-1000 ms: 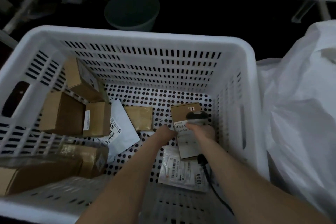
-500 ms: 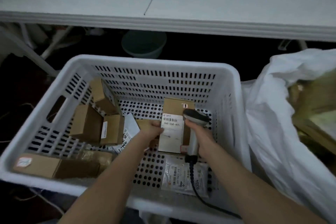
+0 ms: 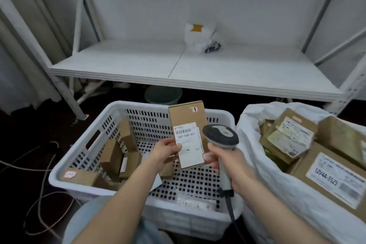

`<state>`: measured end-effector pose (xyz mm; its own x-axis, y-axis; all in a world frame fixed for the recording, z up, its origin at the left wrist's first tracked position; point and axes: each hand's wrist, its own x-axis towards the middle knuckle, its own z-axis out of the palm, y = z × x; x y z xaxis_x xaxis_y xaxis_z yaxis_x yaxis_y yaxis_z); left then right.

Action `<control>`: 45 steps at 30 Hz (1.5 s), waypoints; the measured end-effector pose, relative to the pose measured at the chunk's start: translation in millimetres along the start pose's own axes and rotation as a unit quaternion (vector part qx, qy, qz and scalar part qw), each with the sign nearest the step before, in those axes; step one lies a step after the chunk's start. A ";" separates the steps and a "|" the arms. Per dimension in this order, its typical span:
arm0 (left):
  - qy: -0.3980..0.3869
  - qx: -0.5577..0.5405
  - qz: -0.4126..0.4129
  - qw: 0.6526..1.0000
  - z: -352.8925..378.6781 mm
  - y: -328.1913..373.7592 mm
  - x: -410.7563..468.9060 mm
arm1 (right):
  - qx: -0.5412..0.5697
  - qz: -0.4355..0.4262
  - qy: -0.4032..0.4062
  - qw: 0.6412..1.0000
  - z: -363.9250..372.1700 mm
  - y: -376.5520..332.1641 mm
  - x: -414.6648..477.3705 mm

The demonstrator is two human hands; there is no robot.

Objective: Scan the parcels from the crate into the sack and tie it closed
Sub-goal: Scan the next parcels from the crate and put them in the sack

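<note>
Mid-run: my left hand [image 3: 164, 152] pinches a parcel [image 3: 187, 123] above the crate [image 3: 118, 106], my right hand [image 3: 230, 162] grips the scanner [image 3: 220, 134] just right of it; the sack [image 3: 277, 194] further right holds several and is not tied, more boxes [image 3: 111, 156] wait below my left hand.

You have bare perforated floor in the right half of the white slotted plastic crate [image 3: 138, 106]; small brown cardboard boxes [image 3: 111, 156] crowd its left. Your left hand [image 3: 165, 154] with a tall brown labelled box [image 3: 186, 119] and your right hand [image 3: 231, 161] with a grey handheld scanner [image 3: 220, 134] hang over its middle. Taped brown parcels [image 3: 293, 138] fill the mouth of the white woven sack [image 3: 267, 184] alongside.
</note>
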<state>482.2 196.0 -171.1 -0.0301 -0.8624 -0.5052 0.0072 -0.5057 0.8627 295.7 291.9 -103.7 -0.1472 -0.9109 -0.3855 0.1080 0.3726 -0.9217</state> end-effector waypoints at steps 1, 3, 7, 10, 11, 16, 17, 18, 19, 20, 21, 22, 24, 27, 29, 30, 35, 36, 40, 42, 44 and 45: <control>-0.001 -0.009 0.008 1.000 5.8 -0.9 -5.4 | -0.016 0.002 0.009 1.000 -2.0 3.0 -10.2; 0.002 -0.016 0.019 1.000 11.9 -3.9 -9.7 | -0.036 0.007 0.029 0.999 -3.8 10.4 -27.1; 0.010 -0.012 0.030 0.999 14.9 -6.8 -12.2 | -0.046 -0.008 0.037 0.998 0.1 17.2 -54.4; 0.013 -0.006 0.033 0.999 14.0 -8.0 -11.8 | -0.042 -0.014 0.041 0.998 4.2 18.7 -66.9; 0.012 -0.004 0.033 0.999 14.2 -8.2 -11.9 | -0.039 -0.012 0.041 0.998 5.2 18.3 -69.8; 0.012 0.005 0.026 1.000 12.3 -13.6 -7.0 | -0.038 0.000 0.039 0.999 6.5 15.3 -78.5; 0.012 0.008 0.026 1.000 11.8 -14.4 -6.2 | -0.043 0.003 0.038 0.998 7.1 15.1 -79.7; 0.012 0.010 0.026 1.000 11.4 -15.1 -5.7 | -0.048 0.006 0.037 0.998 7.5 15.7 -80.6; 0.012 0.011 0.027 0.999 11.3 -15.8 -5.2 | -0.052 0.011 0.037 0.998 8.1 16.1 -81.4; 0.012 0.013 0.028 0.999 11.4 -16.0 -5.5 | -0.053 0.016 0.037 0.998 8.4 16.6 -81.8; 0.013 0.017 0.029 0.999 11.4 -16.4 -5.9 | -0.052 0.022 0.040 0.998 8.8 16.7 -82.2; 0.014 0.019 0.029 0.999 11.4 -16.6 -6.5 | -0.050 0.027 0.042 0.997 9.2 16.6 -82.4; 0.016 0.019 0.030 0.999 10.9 -17.7 -5.4 | -0.050 0.033 0.043 0.997 9.9 15.6 -83.4; 0.019 0.021 0.030 0.999 11.0 -18.7 -3.5 | -0.050 0.034 0.044 0.997 10.9 14.2 -85.0; 0.020 0.020 0.029 0.999 11.3 -19.3 -2.2 | -0.056 0.032 0.042 0.997 11.3 13.5 -86.1; 0.021 0.020 0.030 0.999 11.5 -19.2 -2.1 | -0.056 0.031 0.041 0.997 11.5 13.0 -86.4; 0.024 0.017 0.032 0.999 12.1 -20.2 -0.3 | -0.050 0.029 0.027 0.998 12.4 11.8 -88.6; 0.025 0.017 0.034 0.999 12.1 -20.0 -0.8 | -0.050 0.030 0.024 0.998 12.8 12.0 -88.9; 0.027 0.017 0.038 0.999 12.5 -19.5 -1.2 | -0.049 0.032 0.024 0.998 13.9 11.5 -89.3; 0.030 0.019 0.039 0.999 12.7 -19.5 -0.2 | -0.049 0.032 0.024 0.998 13.8 10.9 -89.1; 0.031 0.021 0.040 0.998 13.1 -19.3 0.2 | -0.046 0.035 0.021 0.998 13.8 10.3 -89.2; 0.030 0.022 0.041 0.998 13.3 -19.1 0.4 | -0.045 0.037 0.020 0.998 13.8 10.2 -89.3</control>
<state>468.8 205.6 -187.6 0.0293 -0.9015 -0.4318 -0.0363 -0.4326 0.9008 323.5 374.6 -78.1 -0.1811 -0.8735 -0.4518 0.0308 0.4541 -0.8904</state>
